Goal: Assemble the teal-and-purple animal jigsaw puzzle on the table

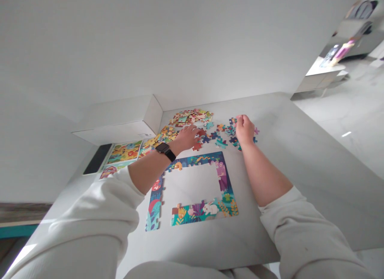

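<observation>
From where I stand, a smooth matte white wall [150, 43] rises behind a pale grey marble-look tabletop [315, 163]; glossy pale marble-look floor tiles [339, 107] run off to the right, with one bright streak of glare [346, 134] on them; a low white cabinet [322, 77] stands beyond, beneath grey shelving [357, 31] holding small items too blurred to tell; at lower left, a dark brown wooden strip [21, 213] sits above a teal band [18, 231]; the light is soft and even.
</observation>
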A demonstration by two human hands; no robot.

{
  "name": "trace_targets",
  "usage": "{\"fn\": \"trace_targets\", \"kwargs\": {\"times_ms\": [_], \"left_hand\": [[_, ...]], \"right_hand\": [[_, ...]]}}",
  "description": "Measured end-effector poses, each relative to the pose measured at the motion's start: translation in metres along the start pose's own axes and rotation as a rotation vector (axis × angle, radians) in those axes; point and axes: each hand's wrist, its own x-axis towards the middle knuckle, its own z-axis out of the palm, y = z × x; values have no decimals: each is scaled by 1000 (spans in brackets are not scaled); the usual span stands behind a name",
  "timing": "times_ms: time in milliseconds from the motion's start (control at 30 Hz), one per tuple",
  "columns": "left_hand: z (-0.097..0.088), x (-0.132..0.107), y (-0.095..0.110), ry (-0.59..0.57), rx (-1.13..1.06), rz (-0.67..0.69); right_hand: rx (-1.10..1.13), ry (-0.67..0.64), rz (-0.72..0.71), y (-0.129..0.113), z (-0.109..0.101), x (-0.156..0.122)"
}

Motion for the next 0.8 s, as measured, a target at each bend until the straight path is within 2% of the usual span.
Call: {"fn": "trace_targets", "kwargs": {"times_ms": [200, 467, 800], "left_hand": [[-1, -3, 10, -8, -50, 126], [5, 4, -1, -54, -9, 108], [8, 12, 0, -27, -69, 230]], "right_hand": [[69, 12, 19, 3, 0, 1], [98, 0, 32, 2, 0, 1], [58, -32, 51, -5, -6, -1]]}}
